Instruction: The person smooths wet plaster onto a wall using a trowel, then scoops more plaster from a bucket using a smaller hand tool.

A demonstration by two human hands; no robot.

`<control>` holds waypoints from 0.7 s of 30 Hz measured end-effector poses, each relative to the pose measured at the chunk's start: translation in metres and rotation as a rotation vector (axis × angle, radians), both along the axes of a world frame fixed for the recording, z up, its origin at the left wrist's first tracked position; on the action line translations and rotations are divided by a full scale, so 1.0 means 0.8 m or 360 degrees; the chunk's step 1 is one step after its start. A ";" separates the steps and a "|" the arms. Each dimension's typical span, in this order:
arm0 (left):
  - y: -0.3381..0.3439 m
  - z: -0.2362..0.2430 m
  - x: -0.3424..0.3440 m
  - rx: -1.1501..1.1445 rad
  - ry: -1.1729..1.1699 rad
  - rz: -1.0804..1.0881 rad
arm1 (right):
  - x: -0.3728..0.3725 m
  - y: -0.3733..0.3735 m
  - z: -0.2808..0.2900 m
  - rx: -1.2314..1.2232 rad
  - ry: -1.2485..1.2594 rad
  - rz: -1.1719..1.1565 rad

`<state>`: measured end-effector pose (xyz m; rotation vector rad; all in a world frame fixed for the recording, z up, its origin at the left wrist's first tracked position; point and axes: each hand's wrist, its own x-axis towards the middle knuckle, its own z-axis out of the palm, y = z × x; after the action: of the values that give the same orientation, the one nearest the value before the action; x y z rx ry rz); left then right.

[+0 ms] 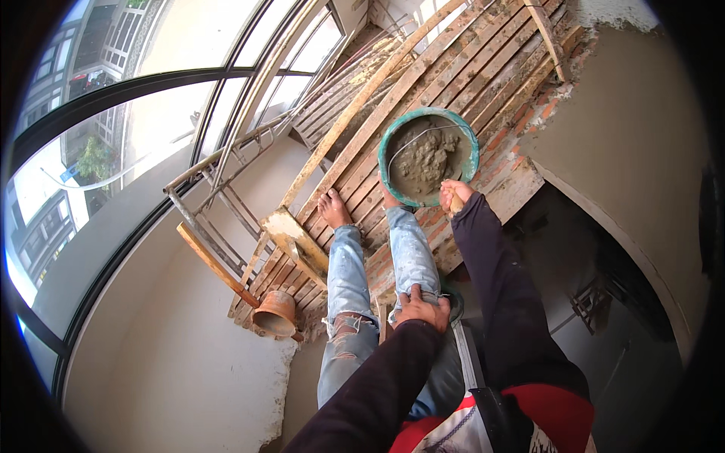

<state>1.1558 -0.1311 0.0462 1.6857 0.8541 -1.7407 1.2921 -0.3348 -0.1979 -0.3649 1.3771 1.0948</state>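
Note:
My right hand (pixel 459 195) grips a wooden handle (pixel 455 204) at the near rim of a green bucket (pixel 427 158) of wet grey mortar; the handle's working end is hidden. My left hand (pixel 423 309) rests on my right leg near the knee, fingers apart and curved over the denim. Beside it are a dark object (pixel 453 300) that I cannot make out and a long grey strip (pixel 468 355). My bare left foot (pixel 334 207) is on the wooden slats.
A slatted plank scaffold (pixel 453 60) with brickwork along its right edge borders a dark drop. Left are metal scaffold tubes (pixel 185 205), a mortar-caked board (pixel 294 240), an orange bucket (pixel 273 315) and framed windows (pixel 128 132). A smooth grey plastered surface (pixel 612 121) lies right.

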 end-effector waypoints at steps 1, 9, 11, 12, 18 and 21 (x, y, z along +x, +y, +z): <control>0.015 -0.001 -0.003 0.0046 0.0029 0.0037 | 0.004 0.024 0.014 0.0101 -0.0007 -0.0002; 0.076 -0.001 -0.013 0.0018 0.0093 0.0231 | -0.064 0.137 0.064 0.0513 -0.0471 -0.0976; 0.079 0.007 -0.010 -0.0018 0.0055 0.0244 | -0.025 0.131 0.044 0.0256 -0.0275 -0.0533; 0.079 0.007 -0.010 -0.0032 0.0046 0.0248 | -0.006 0.137 0.038 -0.0157 -0.0291 0.0102; 0.101 -0.010 -0.026 -0.0037 0.0069 0.0365 | -0.009 0.178 0.050 -0.1010 -0.0564 0.2940; 0.112 -0.019 -0.032 -0.0038 0.0090 0.0413 | -0.038 0.184 0.068 -0.0857 -0.0737 0.3652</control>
<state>1.1302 -0.0418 0.0310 1.4444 1.0241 -1.6204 1.2613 -0.1873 -0.1432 -2.7602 0.2150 1.9600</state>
